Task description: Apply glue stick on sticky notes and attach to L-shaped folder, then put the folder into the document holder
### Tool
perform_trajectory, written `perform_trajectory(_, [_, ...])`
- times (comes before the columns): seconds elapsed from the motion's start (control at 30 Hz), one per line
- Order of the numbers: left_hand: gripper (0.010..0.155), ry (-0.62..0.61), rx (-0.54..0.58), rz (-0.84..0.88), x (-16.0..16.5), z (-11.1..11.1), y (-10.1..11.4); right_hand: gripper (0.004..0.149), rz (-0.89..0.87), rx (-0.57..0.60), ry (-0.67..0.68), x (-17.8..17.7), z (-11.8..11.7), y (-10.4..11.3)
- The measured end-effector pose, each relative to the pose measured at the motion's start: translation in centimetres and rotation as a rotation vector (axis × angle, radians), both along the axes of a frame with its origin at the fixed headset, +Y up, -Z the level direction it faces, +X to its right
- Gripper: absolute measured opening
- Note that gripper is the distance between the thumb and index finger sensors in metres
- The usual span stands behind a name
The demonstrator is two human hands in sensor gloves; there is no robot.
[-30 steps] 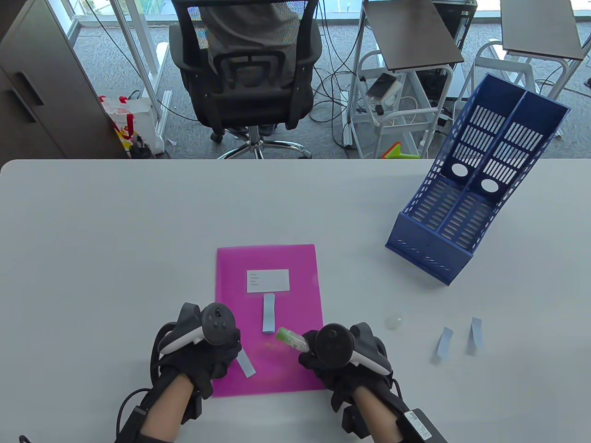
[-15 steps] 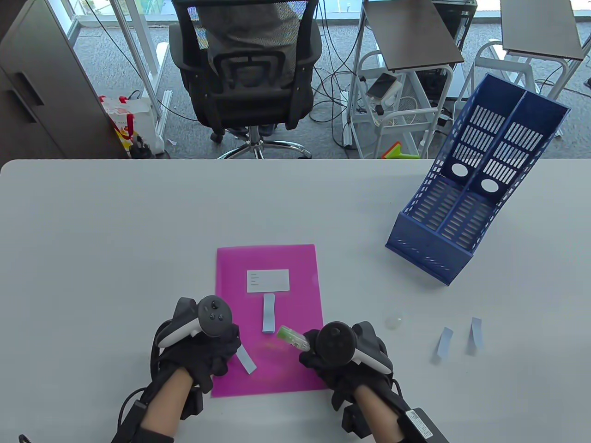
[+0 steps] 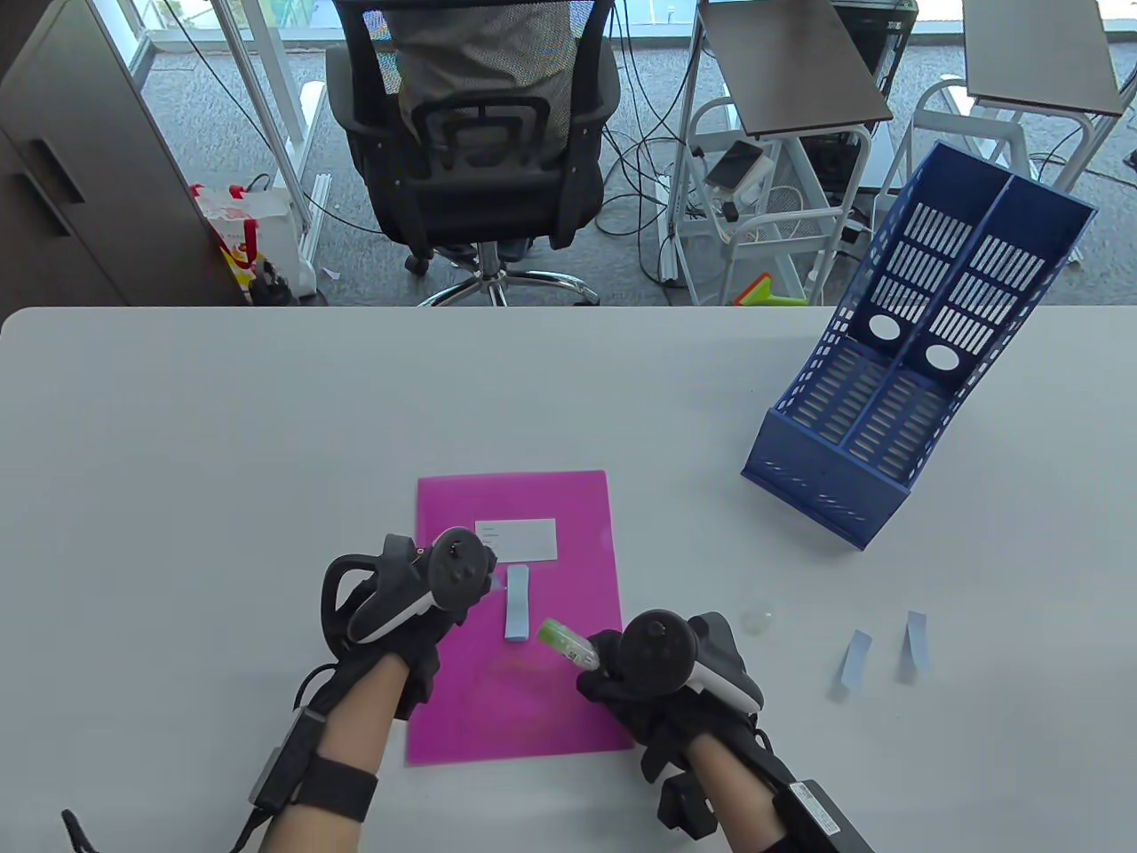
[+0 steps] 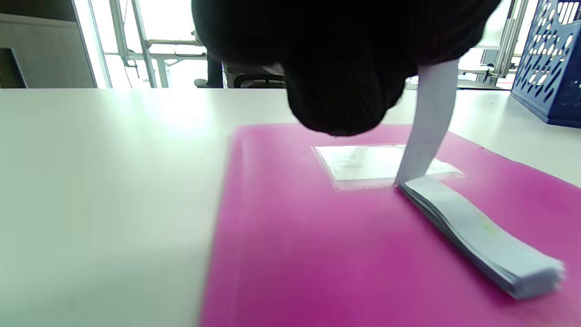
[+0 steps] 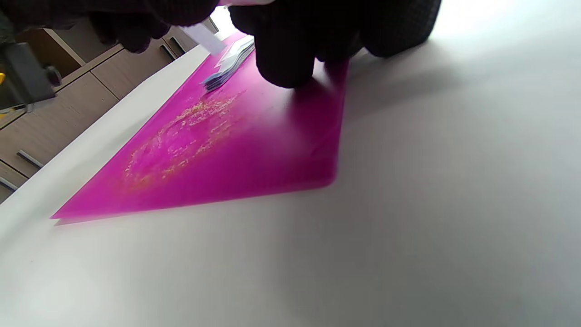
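A pink L-shaped folder (image 3: 568, 533) lies flat on the table with a white label (image 3: 515, 540) and a yellowish glue smear (image 5: 181, 136) near its front. A pad of blue sticky notes (image 3: 516, 613) rests on it. My left hand (image 3: 471, 597) pinches one blue note strip (image 4: 429, 122), which hangs down so that its lower end touches the pad's far end (image 4: 408, 184) just below the label. My right hand (image 3: 604, 666) grips the green-tipped glue stick (image 3: 565, 644) at the folder's right edge. The blue document holder (image 3: 897, 373) stands at the far right.
The clear glue cap (image 3: 758, 619) lies right of the folder. Two loose blue notes (image 3: 856, 662) (image 3: 918, 641) sit further right. An office chair (image 3: 480, 133) and carts stand beyond the table's far edge.
My left hand has carried the note from the folder's lower left forward and right to the pad's far end. The right hand with the glue stick has barely moved.
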State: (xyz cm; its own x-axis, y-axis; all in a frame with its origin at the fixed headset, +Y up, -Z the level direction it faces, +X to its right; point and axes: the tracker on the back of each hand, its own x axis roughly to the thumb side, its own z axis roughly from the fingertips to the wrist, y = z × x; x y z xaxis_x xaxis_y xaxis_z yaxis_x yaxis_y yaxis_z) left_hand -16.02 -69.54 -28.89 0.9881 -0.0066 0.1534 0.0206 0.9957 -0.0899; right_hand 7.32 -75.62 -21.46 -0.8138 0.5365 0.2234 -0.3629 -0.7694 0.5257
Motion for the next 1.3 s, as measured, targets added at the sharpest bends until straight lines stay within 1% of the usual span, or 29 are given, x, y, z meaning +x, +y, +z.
perform_trajectory(0.07, [0.035,0.050,0.040,-0.039,0.6,-0.5,-0.2,0.055,-0.006,-0.004,0.000,0.1,0.0,0.0])
perform_trajectory(0.1, [0.035,0.044,0.050,-0.059,0.9,-0.8,-0.3,0.055,-0.009,-0.006,0.001,0.1,0.0,0.0])
perform_trajectory(0.17, [0.035,0.059,0.040,-0.073,1.3,-1.1,-0.6,0.055,-0.012,-0.009,0.003,0.1,-0.1,0.0])
perform_trajectory(0.3, [0.035,0.055,0.007,-0.044,1.5,-1.3,-1.0,0.055,-0.021,-0.014,0.005,0.2,-0.1,0.0])
perform_trajectory(0.5, [0.035,-0.001,0.014,-0.057,1.7,-0.6,-1.0,0.055,-0.015,-0.009,0.007,0.2,-0.1,-0.1])
perform_trajectory(0.77, [0.035,-0.077,0.029,-0.068,2.0,0.6,-2.1,0.055,-0.019,-0.012,0.002,0.3,-0.1,-0.1])
perform_trajectory(1.1, [0.034,-0.110,0.002,-0.109,2.2,1.2,-3.9,0.055,-0.019,-0.011,0.004,0.3,-0.1,-0.1])
perform_trajectory(1.3, [0.034,-0.120,-0.023,-0.090,2.4,1.3,-4.6,0.055,-0.016,-0.008,0.006,0.3,-0.1,-0.1])
